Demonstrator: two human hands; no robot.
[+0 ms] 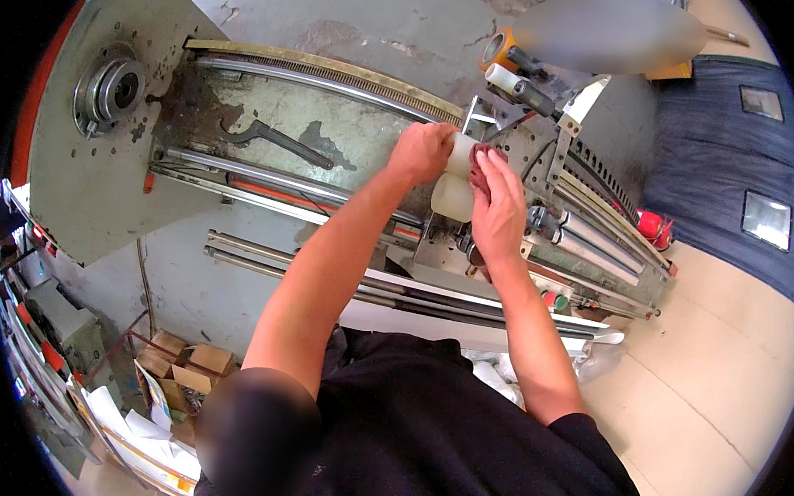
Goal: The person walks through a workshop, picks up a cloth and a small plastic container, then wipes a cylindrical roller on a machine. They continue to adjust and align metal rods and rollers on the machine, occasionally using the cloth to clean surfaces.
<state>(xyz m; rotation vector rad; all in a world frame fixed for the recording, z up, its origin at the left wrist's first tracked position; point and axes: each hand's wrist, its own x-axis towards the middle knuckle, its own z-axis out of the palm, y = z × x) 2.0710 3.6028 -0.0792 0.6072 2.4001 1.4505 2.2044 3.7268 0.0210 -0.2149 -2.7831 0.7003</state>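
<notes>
Black fabric of the wearer's shirt filled the foreground. Beyond it sat a short whitish cylinder. Just past that, the right hand held a dark red cloth against a second whitish cylinder; the left hand curled at its left end, grip unclear. Farther off ran a toothed rail.

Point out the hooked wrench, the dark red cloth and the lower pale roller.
Hooked wrench (287, 143): head view, on its handle.
Dark red cloth (477, 170): head view, on the part showing by the right hand (501, 206).
Lower pale roller (452, 198): head view, mid-surface.
</notes>
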